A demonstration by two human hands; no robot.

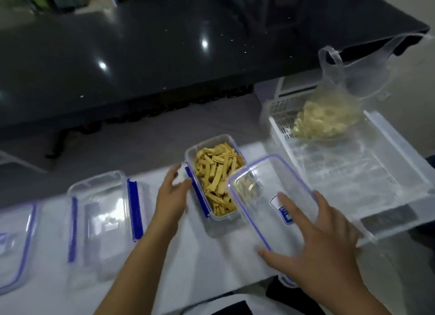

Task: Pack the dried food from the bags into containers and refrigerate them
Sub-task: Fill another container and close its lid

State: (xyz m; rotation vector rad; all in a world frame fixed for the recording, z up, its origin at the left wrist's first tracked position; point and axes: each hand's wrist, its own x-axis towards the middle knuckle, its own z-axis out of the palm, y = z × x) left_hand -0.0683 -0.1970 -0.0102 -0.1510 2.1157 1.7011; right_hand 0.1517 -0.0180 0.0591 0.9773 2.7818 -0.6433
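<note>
A clear container (213, 218) with blue clips holds yellow dried food sticks (216, 173) at the middle of the white table. My left hand (171, 194) rests against its left side by the blue clip, fingers curled on the wall. My right hand (322, 241) holds a clear lid with a blue seal (263, 197), tilted over the container's right edge. A thin plastic bag of pale dried food (329, 117) lies in a white tray at the right.
An empty clear container with blue clips (106, 216) stands to the left, and another lid (16, 244) lies at the far left. The white slotted tray (367, 171) fills the right side. A dark glossy table (164, 44) lies beyond.
</note>
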